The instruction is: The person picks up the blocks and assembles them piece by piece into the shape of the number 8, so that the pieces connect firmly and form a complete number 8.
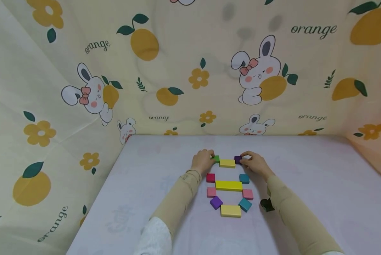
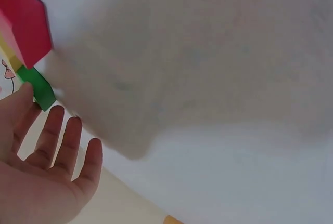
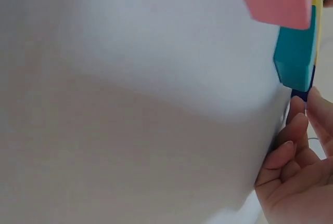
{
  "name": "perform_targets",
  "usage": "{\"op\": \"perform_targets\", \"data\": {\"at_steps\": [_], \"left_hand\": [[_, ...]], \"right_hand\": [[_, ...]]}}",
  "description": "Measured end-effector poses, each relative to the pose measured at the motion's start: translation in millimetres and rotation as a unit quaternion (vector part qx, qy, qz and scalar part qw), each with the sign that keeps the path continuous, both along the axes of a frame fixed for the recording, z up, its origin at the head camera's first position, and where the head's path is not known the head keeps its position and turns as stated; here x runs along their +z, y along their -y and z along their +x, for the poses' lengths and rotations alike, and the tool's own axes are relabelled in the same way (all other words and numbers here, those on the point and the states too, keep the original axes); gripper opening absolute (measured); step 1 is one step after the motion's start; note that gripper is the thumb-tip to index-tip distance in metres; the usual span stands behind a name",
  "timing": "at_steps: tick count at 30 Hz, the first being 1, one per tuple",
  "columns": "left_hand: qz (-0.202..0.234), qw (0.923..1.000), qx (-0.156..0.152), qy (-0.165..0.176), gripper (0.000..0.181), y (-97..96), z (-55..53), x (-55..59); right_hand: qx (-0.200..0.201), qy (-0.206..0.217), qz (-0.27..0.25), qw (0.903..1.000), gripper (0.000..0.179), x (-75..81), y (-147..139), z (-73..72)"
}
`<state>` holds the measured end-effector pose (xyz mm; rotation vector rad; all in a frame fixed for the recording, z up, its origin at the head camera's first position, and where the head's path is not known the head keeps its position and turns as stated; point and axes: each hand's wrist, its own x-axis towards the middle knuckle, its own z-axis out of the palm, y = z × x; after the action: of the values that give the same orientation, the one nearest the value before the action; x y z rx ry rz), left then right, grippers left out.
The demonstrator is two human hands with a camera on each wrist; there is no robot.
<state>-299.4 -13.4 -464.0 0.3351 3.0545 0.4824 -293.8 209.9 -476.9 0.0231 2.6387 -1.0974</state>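
Note:
At the far end of a block figure, my left hand pinches a green block between thumb and index finger. The left wrist view shows the green block at the thumb tip, the other fingers spread loosely. My right hand holds a dark purple block by its right side with thumb and fingertips. Between these two blocks lies a pale yellow block. In the right wrist view the purple block is mostly hidden behind a teal block.
Nearer me lie a red block, a teal block, a long yellow block, pink blocks, a tilted purple block, a tilted teal block and a pale yellow block. A patterned curtain hangs behind the white table.

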Motion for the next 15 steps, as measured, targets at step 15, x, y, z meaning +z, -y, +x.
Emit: {"op": "perform_targets", "data": {"at_steps": [15], "left_hand": [[-0.019,0.9996,-0.012,0.02,0.019,7.1,-1.3,8.1]], "right_hand": [[0.023,0.023,0.021,0.9993,0.034,9.3,-2.4,0.5]]}}
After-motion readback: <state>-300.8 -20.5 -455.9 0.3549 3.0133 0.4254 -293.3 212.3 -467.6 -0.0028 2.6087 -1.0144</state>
